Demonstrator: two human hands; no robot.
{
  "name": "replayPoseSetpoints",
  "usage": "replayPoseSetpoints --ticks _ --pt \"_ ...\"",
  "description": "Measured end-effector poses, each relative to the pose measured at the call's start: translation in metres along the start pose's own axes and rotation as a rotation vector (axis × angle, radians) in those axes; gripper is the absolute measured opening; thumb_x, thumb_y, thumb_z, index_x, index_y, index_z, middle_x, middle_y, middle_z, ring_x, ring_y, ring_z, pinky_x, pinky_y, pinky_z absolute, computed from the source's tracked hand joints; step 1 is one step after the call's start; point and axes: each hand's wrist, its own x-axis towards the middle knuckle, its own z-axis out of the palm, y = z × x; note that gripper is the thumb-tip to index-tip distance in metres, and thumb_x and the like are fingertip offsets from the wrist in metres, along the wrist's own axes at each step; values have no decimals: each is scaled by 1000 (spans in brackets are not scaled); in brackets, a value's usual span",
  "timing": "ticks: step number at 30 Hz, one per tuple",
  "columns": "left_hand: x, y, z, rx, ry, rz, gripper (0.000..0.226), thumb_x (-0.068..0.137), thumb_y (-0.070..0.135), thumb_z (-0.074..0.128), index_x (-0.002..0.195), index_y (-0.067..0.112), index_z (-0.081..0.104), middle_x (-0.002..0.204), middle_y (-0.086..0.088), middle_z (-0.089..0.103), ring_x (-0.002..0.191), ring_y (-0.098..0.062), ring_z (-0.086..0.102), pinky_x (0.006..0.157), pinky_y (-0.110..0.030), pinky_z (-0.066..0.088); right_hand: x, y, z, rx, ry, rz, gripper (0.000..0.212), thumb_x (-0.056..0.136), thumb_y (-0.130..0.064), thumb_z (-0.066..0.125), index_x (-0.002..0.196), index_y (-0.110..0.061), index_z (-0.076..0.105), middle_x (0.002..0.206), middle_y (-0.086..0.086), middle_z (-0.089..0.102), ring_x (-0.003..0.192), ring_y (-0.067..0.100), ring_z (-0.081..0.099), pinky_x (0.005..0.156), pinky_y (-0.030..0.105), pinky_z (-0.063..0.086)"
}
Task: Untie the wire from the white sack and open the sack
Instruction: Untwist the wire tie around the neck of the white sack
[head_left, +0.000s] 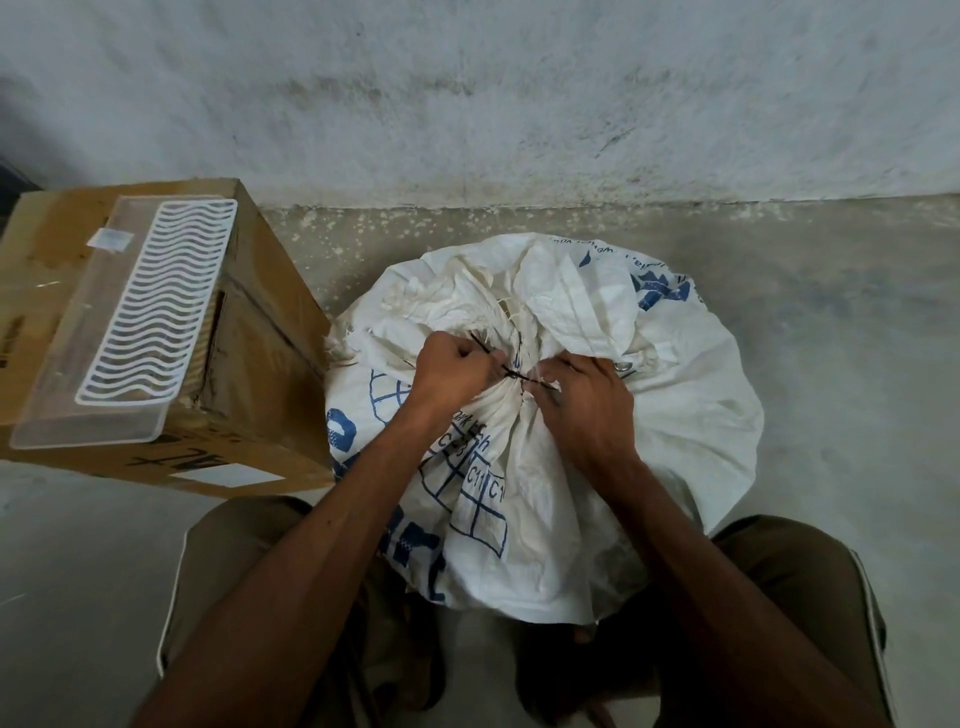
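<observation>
A full white woven sack (675, 415) with blue print stands on the floor between my knees, its mouth gathered into a bunched neck. A thin dark wire (511, 373) is wound around that neck. My left hand (452, 371) is curled and pinches one end of the wire, which sticks up past my knuckles. My right hand (587, 400) lies on the right side of the neck, its fingertips pinching at the wire twist and the gathered cloth. The loose sack top fans out behind both hands.
A brown cardboard box (260, 332) stands to the left, touching the sack, with a clear plastic tray and white wavy rack (156, 306) on top. A stained white wall (467, 104) rises behind. Concrete floor (831, 338) lies to the right.
</observation>
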Motion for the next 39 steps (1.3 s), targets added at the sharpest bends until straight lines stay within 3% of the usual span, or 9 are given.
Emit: replayPoseSetpoints --ticks 5,8,11,16,23,26,28,33,39 --pt "1 3 -3 -127 -71 -81 21 92 2 66 71 0 69 56 -4 61 51 -13 51 47 -21 43 -1 1 6 -85 22 -68 14 91 -28 62 97 -22 73 102 -1 70 97 26 62 82 39 52" --pt "4 0 -8 60 -179 70 25 95 8 63 74 -3 69 64 -5 64 61 -14 56 65 -26 48 -1 5 7 -58 20 -92 11 89 -26 61 93 -20 69 96 0 69 91 27 63 77 38 52" --pt "6 -3 -12 210 -252 160 16 88 2 64 81 9 77 75 1 73 71 -12 66 74 -27 53 -2 7 2 6 5 -76 5 88 -26 66 90 -21 67 93 0 69 88 28 63 72 36 50" --pt "4 -15 -7 452 -168 480 16 86 6 71 97 13 81 96 1 78 87 -8 71 87 -18 55 -2 4 -1 81 -4 -39 5 88 -25 69 85 -23 65 88 -3 69 85 27 64 69 34 47" --pt "11 -29 -5 471 -148 598 15 85 10 74 98 13 82 87 6 77 68 12 61 68 -4 43 -3 7 1 117 -55 -3 4 86 -27 67 87 -24 65 89 -6 69 88 25 64 73 37 52" --pt "9 -30 -3 496 -177 629 6 84 11 74 84 7 79 69 5 72 62 4 54 61 -19 46 -3 7 2 114 -63 7 3 87 -28 67 87 -24 66 87 -6 71 86 26 65 72 38 52" --pt "8 -30 0 511 -181 670 7 83 5 74 77 2 75 61 8 62 64 5 48 57 -8 35 -3 7 4 110 -71 9 4 88 -28 67 86 -24 67 85 -5 72 84 26 66 72 38 53" --pt "10 -37 4 589 -190 768 6 87 5 69 82 4 73 72 -4 67 64 -18 63 61 -21 40 -3 7 5 109 -83 4 3 88 -27 68 87 -24 68 85 -4 73 83 25 67 71 37 53" --pt "5 -35 7 564 -118 796 17 91 6 62 76 12 56 68 4 51 58 -13 47 57 -24 30 0 8 3 155 -52 -6 5 85 -30 69 88 -26 66 87 -8 70 84 22 65 70 38 54"
